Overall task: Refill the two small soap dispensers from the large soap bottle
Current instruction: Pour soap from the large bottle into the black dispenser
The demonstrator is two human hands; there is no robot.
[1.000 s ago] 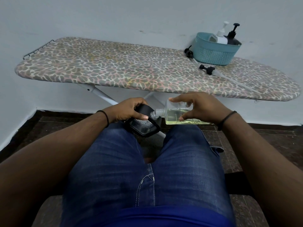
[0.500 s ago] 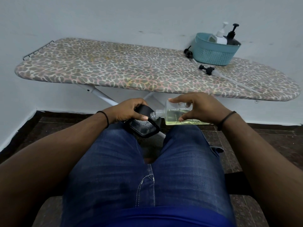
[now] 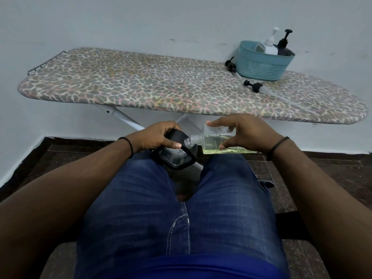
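Right hand (image 3: 247,133) grips clear bottle (image 3: 213,140), tipped to black dispenser (image 3: 177,156).

Scene almost static across the three frames. Only shift noted: the clear bottle (image 3: 216,140) in the right hand (image 3: 246,133), tipped neck-first toward the black dispenser (image 3: 177,153) in the left hand (image 3: 156,137), shows slightly steeper tilt; its yellow liquid sits marginally nearer the neck. Neck mouth has held just beside the dispenser's top edge. Liquid stream not discernible.
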